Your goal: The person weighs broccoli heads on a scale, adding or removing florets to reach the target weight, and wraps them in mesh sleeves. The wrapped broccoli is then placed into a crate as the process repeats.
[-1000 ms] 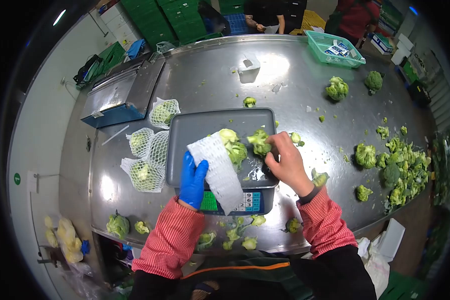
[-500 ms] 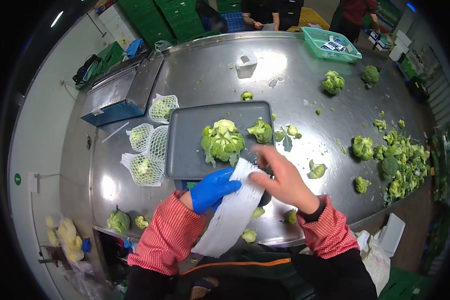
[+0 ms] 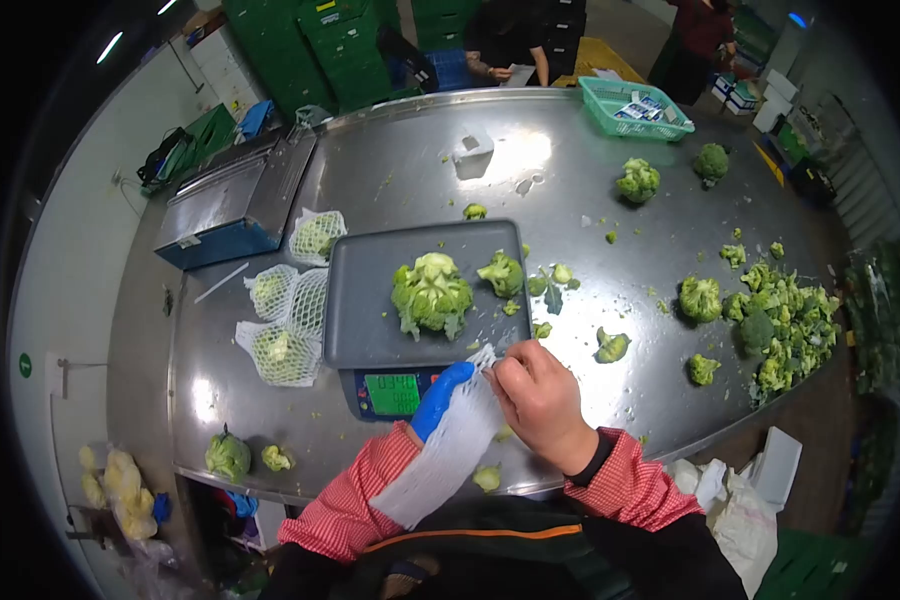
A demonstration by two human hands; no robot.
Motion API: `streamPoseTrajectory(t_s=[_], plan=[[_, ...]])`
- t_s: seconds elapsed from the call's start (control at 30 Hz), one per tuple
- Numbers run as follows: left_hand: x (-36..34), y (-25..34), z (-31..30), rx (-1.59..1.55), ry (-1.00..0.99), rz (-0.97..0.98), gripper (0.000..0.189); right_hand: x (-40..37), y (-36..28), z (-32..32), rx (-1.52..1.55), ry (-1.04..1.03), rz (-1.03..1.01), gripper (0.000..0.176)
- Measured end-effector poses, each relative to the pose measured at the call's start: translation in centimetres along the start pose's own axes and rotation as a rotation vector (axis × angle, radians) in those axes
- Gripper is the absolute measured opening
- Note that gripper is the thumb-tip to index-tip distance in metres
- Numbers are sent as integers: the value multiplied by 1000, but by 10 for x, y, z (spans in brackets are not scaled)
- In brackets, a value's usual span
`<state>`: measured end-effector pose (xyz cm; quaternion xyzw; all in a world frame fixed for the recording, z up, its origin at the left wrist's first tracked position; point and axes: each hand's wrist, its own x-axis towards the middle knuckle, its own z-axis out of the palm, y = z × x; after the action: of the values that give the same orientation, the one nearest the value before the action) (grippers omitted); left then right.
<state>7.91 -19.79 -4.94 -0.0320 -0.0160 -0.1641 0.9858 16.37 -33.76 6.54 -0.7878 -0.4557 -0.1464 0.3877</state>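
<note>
My left hand (image 3: pixel 438 399), in a blue glove, holds a white foam net sleeve (image 3: pixel 440 455); its thumb shows at the edge while the other fingers are hidden behind the net. My bare right hand (image 3: pixel 545 405) is closed, pinching the sleeve's upper end. Just beyond my hands, a large broccoli head (image 3: pixel 431 298) lies stem up on the grey tray (image 3: pixel 355 345) of a scale. A smaller broccoli piece (image 3: pixel 500 273) sits at that tray's right side. Under the front edge, the scale's green display (image 3: pixel 391 394) is lit.
Netted broccoli heads (image 3: pixel 282 352) lie left of the scale. A pile of broccoli florets (image 3: pixel 785 320) covers the table's right end. Farther back are a green basket (image 3: pixel 635 108) and a metal box machine (image 3: pixel 232 195). A person (image 3: pixel 505 45) stands across the table.
My right hand has gone from open fingers over the sleeve to a pinch on its upper end. My left hand has shifted slightly right, uncovering the scale display. The view has shifted slightly.
</note>
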Motion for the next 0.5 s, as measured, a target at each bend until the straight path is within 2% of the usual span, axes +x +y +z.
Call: streamPoseTrajectory(t_s=[0.03, 0.07, 0.17, 0.23, 0.3, 0.33, 0.4, 0.43, 0.47, 0.5], plan=[[0, 1, 16, 19, 115, 29, 41, 1, 1, -2, -14, -35, 57, 16], [-1, -1, 33, 218, 337, 47, 39, 1, 11, 1, -151, -38, 77, 15], [0, -4, 36, 317, 517, 117, 38, 8, 25, 0, -133, -6, 31, 14], [5, -10, 25, 139, 476, 277, 37, 5, 13, 3, 215, -120, 58, 16], [8, -12, 30, 132, 484, 306, 29, 2, 5, 2, 741, -427, 606, 14], [9, -11, 36, 127, 493, 323, 26, -1, 7, 6, 956, -497, 736, 16], [10, -3, 40, 547, 614, 528, 26, -10, 15, 14, 1393, -632, 1004, 21], [9, -1, 39, 759, 667, 625, 26, -13, 18, 13, 1339, -756, 924, 23], [2, -3, 13, 476, 687, 627, 31, -14, 21, 10, 1280, -879, 840, 26], [-2, 1, -9, 352, 499, 457, 35, -14, 26, 5, 1217, -994, 751, 28]])
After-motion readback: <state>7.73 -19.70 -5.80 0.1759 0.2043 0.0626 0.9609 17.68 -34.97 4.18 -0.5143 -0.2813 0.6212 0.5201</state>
